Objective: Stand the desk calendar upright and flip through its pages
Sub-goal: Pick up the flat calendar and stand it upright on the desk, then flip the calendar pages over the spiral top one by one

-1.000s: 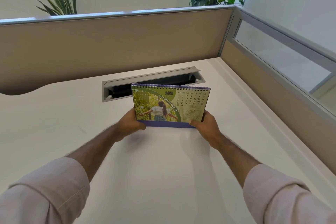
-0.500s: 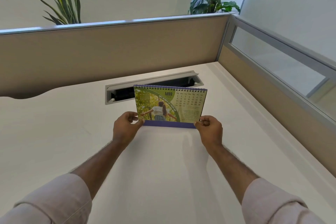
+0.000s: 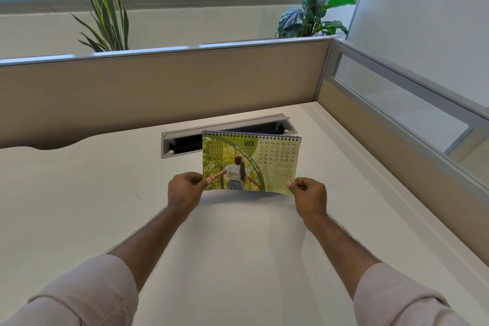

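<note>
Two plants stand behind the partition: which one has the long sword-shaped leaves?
The left plant, behind the partition and left of the calendar. Its leaves are narrow, upright and striped; the right plant has broad oval leaves.

The worktop (image 3: 79, 206) lies bare and open to the left of the desk calendar (image 3: 251, 163) and along the whole near edge between the two forearms. Just behind the calendar an open cable tray (image 3: 182, 143) is sunk into the surface. Past it the beige partition (image 3: 158, 87) walls off the far edge, and a glazed side panel (image 3: 397, 114) closes the right edge.
</note>
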Tool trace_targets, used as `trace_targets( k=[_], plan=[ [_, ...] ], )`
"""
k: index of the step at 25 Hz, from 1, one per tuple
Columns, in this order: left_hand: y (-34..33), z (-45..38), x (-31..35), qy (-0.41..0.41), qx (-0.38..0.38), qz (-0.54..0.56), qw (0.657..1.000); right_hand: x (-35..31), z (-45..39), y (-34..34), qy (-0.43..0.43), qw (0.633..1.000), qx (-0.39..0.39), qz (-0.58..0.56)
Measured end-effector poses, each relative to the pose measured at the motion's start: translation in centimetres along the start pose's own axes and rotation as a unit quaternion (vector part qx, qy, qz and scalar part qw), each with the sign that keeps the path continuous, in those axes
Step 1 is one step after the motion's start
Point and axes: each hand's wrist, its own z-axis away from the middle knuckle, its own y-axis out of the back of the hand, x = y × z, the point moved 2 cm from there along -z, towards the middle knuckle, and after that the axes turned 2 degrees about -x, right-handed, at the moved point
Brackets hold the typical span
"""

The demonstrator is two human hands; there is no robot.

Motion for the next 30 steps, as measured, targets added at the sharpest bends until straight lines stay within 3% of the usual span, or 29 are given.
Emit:
trace_targets(
  k=[6, 13, 19, 25, 30],
  plan=[
    [1.2, 1.8, 1.0, 0.003, 0.043, 0.041, 0.998, -1.4, 1.6, 0.8, 0.004, 1.0, 0.024, 0.003],
    [2.8, 3.2, 1.8, 0.026, -0.078, 0.111, 0.99, -2.7, 3.5, 2.3, -0.007, 0.996, -0.046, -0.08],
    [5.0, 3.6, 3.7, 0.024, -0.118, 0.153, 0.981, -5.3, 4.5, 4.3, -0.042, 0.986, -0.077, -0.141],
    [7.5, 2.8, 8.0, 0.018, -0.111, 0.275, 0.955, -10.4, 4.4, 5.7, 0.034, 0.98, -0.059, -0.185],
    [8.9, 0.5, 11.3, -0.041, -0.124, 0.286, 0.949, -13.8, 2.8, 6.0, 0.097, 0.98, -0.093, -0.147]
  ],
)
